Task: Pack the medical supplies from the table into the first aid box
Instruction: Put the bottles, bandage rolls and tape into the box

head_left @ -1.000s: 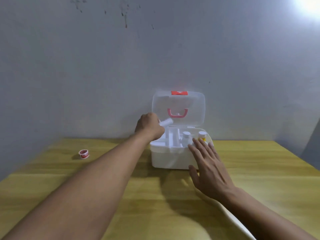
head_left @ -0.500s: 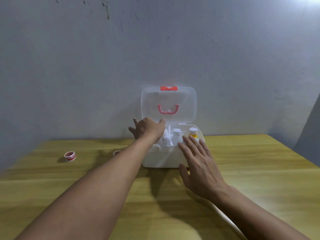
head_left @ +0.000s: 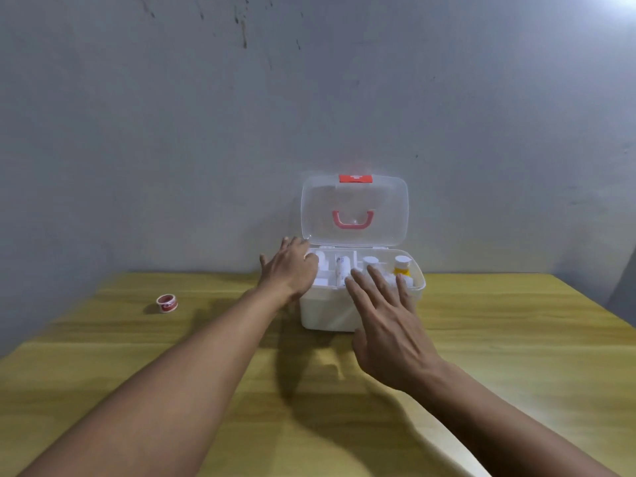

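Note:
The white first aid box [head_left: 325,313] stands on the wooden table [head_left: 516,356] against the wall, its clear lid [head_left: 385,215] with a red handle upright. Inside I see a white tube [head_left: 341,270], a white-capped bottle [head_left: 370,263] and a yellow bottle [head_left: 402,268]. My left hand [head_left: 290,270] rests at the box's left rim, fingers spread, holding nothing. My right hand [head_left: 389,325] hovers flat and open over the box's front edge. A red and white tape roll [head_left: 167,303] lies on the table far to the left.
A grey wall [head_left: 172,149] rises right behind the table and box. The table's right edge runs near a dark gap [head_left: 623,287] at the far right. My two forearms stretch across the near part of the table.
My left hand held a white tube above the box a second ago; it has lowered, let go, and now sits open at the box's left rim. The tube lies inside the box.

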{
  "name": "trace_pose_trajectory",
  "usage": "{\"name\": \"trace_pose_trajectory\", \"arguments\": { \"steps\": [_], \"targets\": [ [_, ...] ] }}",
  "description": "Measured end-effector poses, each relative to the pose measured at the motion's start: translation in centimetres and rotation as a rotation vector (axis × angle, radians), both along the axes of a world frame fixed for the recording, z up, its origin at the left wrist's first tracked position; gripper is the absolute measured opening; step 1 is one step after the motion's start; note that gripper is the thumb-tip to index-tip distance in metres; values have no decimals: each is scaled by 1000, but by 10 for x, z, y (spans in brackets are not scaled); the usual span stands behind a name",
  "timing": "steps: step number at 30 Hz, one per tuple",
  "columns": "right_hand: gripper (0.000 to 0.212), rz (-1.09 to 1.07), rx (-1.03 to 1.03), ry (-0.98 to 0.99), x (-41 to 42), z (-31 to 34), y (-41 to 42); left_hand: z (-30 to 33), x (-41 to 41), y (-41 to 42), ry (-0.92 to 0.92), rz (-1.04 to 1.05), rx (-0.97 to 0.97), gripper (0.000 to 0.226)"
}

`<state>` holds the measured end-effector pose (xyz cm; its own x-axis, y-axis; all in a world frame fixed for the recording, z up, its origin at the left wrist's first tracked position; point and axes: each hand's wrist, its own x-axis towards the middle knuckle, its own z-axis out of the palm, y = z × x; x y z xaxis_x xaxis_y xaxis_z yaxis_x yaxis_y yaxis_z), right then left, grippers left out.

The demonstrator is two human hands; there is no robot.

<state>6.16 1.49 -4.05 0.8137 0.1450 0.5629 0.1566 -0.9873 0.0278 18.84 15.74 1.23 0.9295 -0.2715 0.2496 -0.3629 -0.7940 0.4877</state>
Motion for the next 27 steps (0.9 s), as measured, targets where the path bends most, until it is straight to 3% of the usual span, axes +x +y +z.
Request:
{"name": "trace_pose_trajectory", "arguments": {
  "steps": [2,7,10,13,16,20,27],
  "targets": [
    [74,13,-28,38,3,2,5,-1,-1,22,11,82,-106,36],
    [73,-38,-60,14,10,-4,11,-27,0,85,97,251,-128,47],
    [73,-54,-28,-27,12,-12,18,-49,-2,98,141,198,-128,53],
    [75,-71,-20,-52,14,-14,22,-64,0,94,150,98,-109,43],
    [74,-87,-24,-80,15,-15,23,-73,4,89,61,63,-30,20],
    [70,-95,-9,-109,16,-15,26,-74,10,102,-45,151,-53,11],
    [69,-99,36,-168,18,-21,28,-74,35,167,-155,472,120,29]
  ]
}}
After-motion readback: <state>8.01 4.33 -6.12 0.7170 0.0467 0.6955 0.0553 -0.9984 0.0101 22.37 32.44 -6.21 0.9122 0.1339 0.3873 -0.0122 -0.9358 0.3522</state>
